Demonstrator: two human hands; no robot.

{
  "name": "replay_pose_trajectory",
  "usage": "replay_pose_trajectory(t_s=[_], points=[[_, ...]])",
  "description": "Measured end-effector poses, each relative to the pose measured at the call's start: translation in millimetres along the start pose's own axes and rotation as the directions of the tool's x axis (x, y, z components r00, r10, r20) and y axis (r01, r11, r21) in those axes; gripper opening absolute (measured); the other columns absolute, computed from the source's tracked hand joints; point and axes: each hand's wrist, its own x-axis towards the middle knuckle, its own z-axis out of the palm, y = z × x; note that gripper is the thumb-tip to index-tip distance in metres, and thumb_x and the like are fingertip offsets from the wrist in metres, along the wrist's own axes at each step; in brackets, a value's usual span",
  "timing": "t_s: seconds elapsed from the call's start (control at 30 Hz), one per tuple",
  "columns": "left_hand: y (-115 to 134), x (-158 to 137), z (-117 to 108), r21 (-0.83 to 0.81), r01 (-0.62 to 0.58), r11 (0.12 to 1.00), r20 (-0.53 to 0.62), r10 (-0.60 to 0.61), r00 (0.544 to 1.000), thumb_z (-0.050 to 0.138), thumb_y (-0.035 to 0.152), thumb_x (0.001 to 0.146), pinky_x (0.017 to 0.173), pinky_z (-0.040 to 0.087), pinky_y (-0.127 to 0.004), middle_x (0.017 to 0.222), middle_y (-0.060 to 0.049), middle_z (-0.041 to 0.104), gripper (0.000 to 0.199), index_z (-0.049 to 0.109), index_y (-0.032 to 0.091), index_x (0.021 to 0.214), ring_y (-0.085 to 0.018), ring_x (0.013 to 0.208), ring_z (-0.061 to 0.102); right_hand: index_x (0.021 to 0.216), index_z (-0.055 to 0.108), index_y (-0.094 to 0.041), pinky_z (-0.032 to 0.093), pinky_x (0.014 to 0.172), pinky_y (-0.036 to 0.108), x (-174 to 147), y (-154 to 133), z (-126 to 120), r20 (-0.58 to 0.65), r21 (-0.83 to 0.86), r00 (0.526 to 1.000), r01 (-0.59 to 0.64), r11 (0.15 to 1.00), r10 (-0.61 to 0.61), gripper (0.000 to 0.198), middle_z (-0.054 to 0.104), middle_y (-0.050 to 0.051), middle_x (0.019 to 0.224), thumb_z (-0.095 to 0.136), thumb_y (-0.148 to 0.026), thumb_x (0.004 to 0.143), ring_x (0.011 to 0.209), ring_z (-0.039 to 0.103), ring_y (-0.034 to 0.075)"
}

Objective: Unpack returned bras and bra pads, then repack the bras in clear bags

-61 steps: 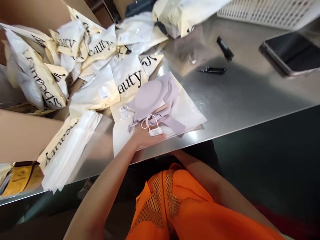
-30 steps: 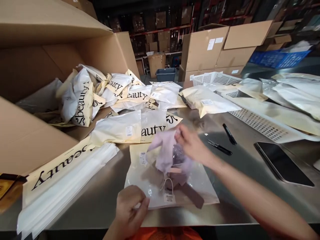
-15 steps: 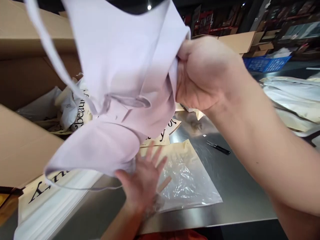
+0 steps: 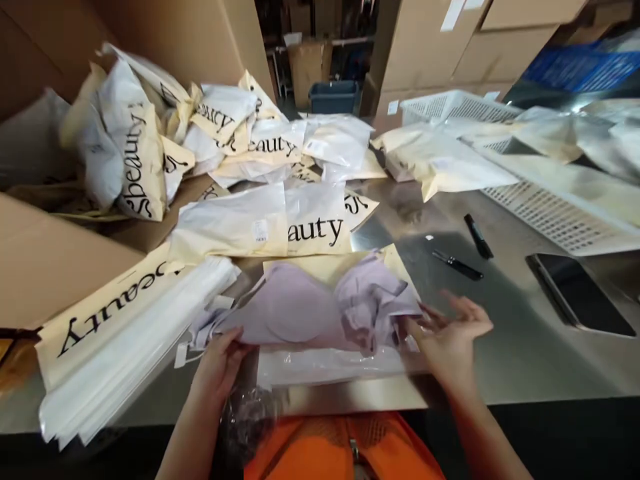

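Observation:
A lilac bra (image 4: pixel 300 303) lies spread out on a clear-fronted, cream-backed plastic bag (image 4: pixel 330 367) on the metal table. At the bra's left end, my left hand (image 4: pixel 217 367) has thumb and fingers closed on the lower edge. A white tag (image 4: pixel 181 355) hangs beside that hand. My right hand (image 4: pixel 450 337) is at the bra's right end, with thumb and forefinger on the bunched fabric and the other fingers stretched outward, slightly blurred. The right cup is crumpled; the left one lies smoother.
Left stand a stack of flat bags (image 4: pixel 135 333) and an open cardboard box (image 4: pixel 65 260) of packed bags. Filled bags (image 4: pixel 270 143) are heaped behind. Tweezers (image 4: pixel 457 265), a black pen (image 4: pixel 479 235), a phone (image 4: pixel 583 293) and a white basket (image 4: pixel 555 213) are at right.
The bra has come down from the raised right hand onto the plastic bag. My left hand, spread open before, is now closed on the bra's left end. The view has turned and tilted.

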Motion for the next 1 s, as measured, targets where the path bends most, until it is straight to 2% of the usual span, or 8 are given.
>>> replay_pose_trajectory(t_s=[0.13, 0.23, 0.4, 0.47, 0.57, 0.7, 0.83, 1.0], points=[[-7.4, 6.4, -9.5, 0.166, -0.067, 0.984, -0.041, 0.075, 0.996, 0.085, 0.036, 0.057, 0.066, 0.055, -0.028, 0.073, -0.004, 0.071, 0.029, 0.072, 0.014, 0.07, -0.019, 0.07, 0.064, 0.122, 0.044, -0.024, 0.049, 0.093, 0.06, -6.8, -13.1, -13.3, -0.02, -0.365, 0.892, 0.415, 0.834, -0.452, 0.064, 0.044, 0.022, 0.138, 0.077, -0.028, 0.067, 0.126, 0.05, 0.04], [-10.2, 10.8, -6.0, 0.276, -0.193, 0.942, -0.057, 0.216, 0.975, 0.08, 0.038, 0.067, 0.074, 0.052, -0.028, 0.084, -0.005, 0.073, 0.031, 0.074, 0.013, 0.085, -0.02, 0.08, 0.064, 0.106, 0.057, -0.029, 0.053, 0.087, 0.054, -27.8, -44.2, -3.0, 0.226, -0.259, 0.71, 0.704, 0.661, -0.667, 0.038, 0.06, 0.013, 0.116, 0.071, -0.018, 0.072, 0.111, 0.06, 0.035], [-13.5, 26.1, 0.2, 0.314, -0.299, 0.901, -0.125, 0.351, 0.928, 0.075, 0.04, 0.074, 0.079, 0.05, -0.029, 0.085, -0.003, 0.071, 0.028, 0.071, 0.015, 0.085, -0.019, 0.082, 0.063, 0.121, 0.062, -0.035, 0.052, 0.1, 0.046, -86.5, -87.6, 70.0, 0.732, 0.435, -0.071, 0.814, 0.385, -0.678, 0.036, 0.062, 0.001, 0.134, 0.05, -0.017, 0.093, 0.127, 0.054, 0.027], [-11.0, 28.0, -4.2, 0.308, -0.295, 0.905, -0.126, 0.346, 0.93, 0.073, 0.041, 0.075, 0.08, 0.051, -0.03, 0.082, -0.003, 0.07, 0.026, 0.071, 0.016, 0.082, -0.019, 0.081, 0.063, 0.126, 0.061, -0.034, 0.048, 0.107, 0.045, -104.4, -93.5, 95.8, 0.746, 0.55, -0.228, 0.74, 0.387, -0.625, 0.037, 0.059, 0.001, 0.138, 0.043, -0.018, 0.098, 0.132, 0.05, 0.025], [2.5, 17.8, -21.9, 0.283, -0.226, 0.932, -0.031, 0.245, 0.969, 0.067, 0.049, 0.079, 0.076, 0.054, -0.034, 0.072, -0.006, 0.07, 0.035, 0.071, 0.016, 0.071, -0.021, 0.072, 0.065, 0.122, 0.065, -0.029, 0.052, 0.1, 0.044, -112.7, -92.2, 109.7, 0.803, 0.528, -0.119, 0.598, 0.603, -0.585, 0.033, 0.069, 0.005, 0.122, 0.042, -0.019, 0.099, 0.118, 0.061, 0.026], [28.2, -20.6, -48.0, 0.261, -0.16, 0.952, 0.26, 0.09, 0.961, 0.074, 0.071, 0.062, 0.082, 0.056, -0.041, 0.091, -0.015, 0.076, 0.063, 0.079, 0.013, 0.085, -0.03, 0.086, 0.07, 0.118, 0.064, -0.02, 0.061, 0.07, 0.034, -102.6, -90.9, 106.6, 0.892, 0.207, 0.411, 0.001, 0.978, -0.189, 0.033, 0.073, 0.009, 0.104, 0.056, -0.041, 0.095, 0.087, 0.07, 0.023], [31.1, -64.3, -48.2, 0.331, -0.232, 0.915, 0.377, 0.097, 0.921, 0.09, 0.05, 0.054, 0.088, 0.054, -0.038, 0.109, -0.01, 0.075, 0.071, 0.073, 0.021, 0.116, -0.031, 0.099, 0.069, 0.123, 0.057, -0.019, 0.06, 0.061, 0.03, -104.8, -102.5, 113.5, 0.969, 0.115, 0.246, -0.369, 0.922, -0.022, 0.046, 0.072, 0.008, 0.1, 0.058, -0.051, 0.091, 0.082, 0.07, 0.022], [6.5, -85.3, -95.6, 0.175, -0.15, 0.973, -0.081, 0.166, 0.983, 0.091, 0.048, 0.049, 0.058, 0.054, -0.033, 0.07, -0.01, 0.072, 0.052, 0.076, 0.01, 0.08, -0.023, 0.061, 0.066, 0.144, 0.042, -0.026, 0.06, 0.087, 0.038, -103.5, -94.8, 94.0, 0.956, 0.189, 0.219, 0.045, 0.981, -0.194, 0.052, 0.056, 0.012, 0.138, 0.053, -0.042, 0.095, 0.115, 0.063, 0.025]])
